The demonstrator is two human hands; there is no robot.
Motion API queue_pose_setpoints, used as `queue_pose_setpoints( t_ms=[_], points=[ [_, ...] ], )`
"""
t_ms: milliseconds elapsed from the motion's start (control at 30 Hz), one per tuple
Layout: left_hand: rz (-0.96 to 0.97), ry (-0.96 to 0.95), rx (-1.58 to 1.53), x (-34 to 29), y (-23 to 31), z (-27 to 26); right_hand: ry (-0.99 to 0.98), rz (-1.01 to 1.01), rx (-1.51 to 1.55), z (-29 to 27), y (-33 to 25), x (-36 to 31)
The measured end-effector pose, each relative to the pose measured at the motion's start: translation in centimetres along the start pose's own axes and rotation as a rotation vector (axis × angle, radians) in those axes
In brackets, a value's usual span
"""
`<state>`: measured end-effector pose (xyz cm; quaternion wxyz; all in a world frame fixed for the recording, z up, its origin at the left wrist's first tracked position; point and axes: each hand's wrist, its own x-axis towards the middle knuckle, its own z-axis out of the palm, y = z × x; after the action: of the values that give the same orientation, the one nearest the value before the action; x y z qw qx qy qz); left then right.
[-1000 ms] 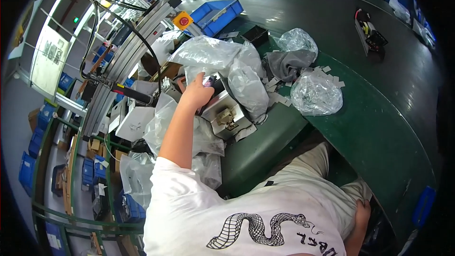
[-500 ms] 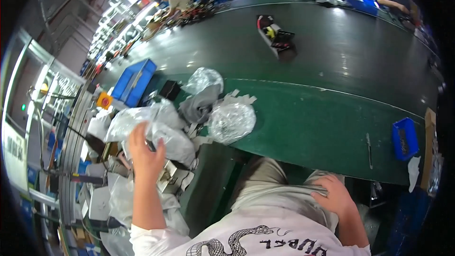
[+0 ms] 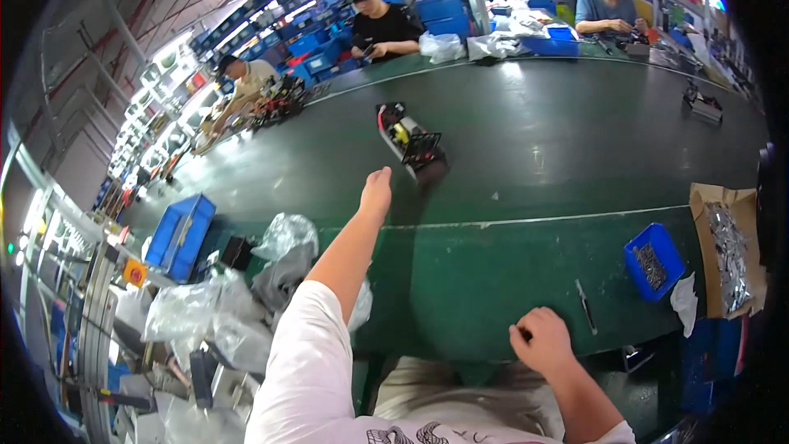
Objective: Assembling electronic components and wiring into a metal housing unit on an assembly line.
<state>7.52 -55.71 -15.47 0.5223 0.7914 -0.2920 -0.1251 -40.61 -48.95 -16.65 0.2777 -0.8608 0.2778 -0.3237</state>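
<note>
On the dark belt lies a long, narrow assembly (image 3: pixel 408 138) with black, red and yellow parts, looking like a model car chassis. My left hand (image 3: pixel 376 192) is stretched out over the belt just short of its near end, not touching it. The fingers of that hand are mostly turned away from view. My right hand (image 3: pixel 544 340) is at the near edge of the green table, fingers curled; a dark spot shows between thumb and fingers, and whether it is an object or shadow is unclear. A slim pen-like tool (image 3: pixel 586 307) lies right of it.
To the right are a blue bin (image 3: pixel 654 261) of small metal parts and a cardboard box (image 3: pixel 730 251) of silvery pieces. Plastic bags (image 3: pixel 201 308) and a blue tray (image 3: pixel 180 237) crowd the left. Another assembly (image 3: pixel 703 104) sits far right. Several people work across the belt.
My left hand has swung from above the plastic bags out over the belt. My right hand has left my lap for the table edge. The view has shifted, and the chassis appears nearer.
</note>
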Motion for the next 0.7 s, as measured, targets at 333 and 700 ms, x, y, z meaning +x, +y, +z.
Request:
queue_pose_setpoints(
  t_ms=[333,700],
  points=[
    [-0.337,-0.214,-0.655,-0.1,8.3,13.1,-0.136,0.094,0.009,-1.4,0.7,0.9],
    [1.032,-0.156,1.14,9.2,6.9,15.1,-0.146,0.058,0.107,-1.8,1.2,1.4]
  ],
)
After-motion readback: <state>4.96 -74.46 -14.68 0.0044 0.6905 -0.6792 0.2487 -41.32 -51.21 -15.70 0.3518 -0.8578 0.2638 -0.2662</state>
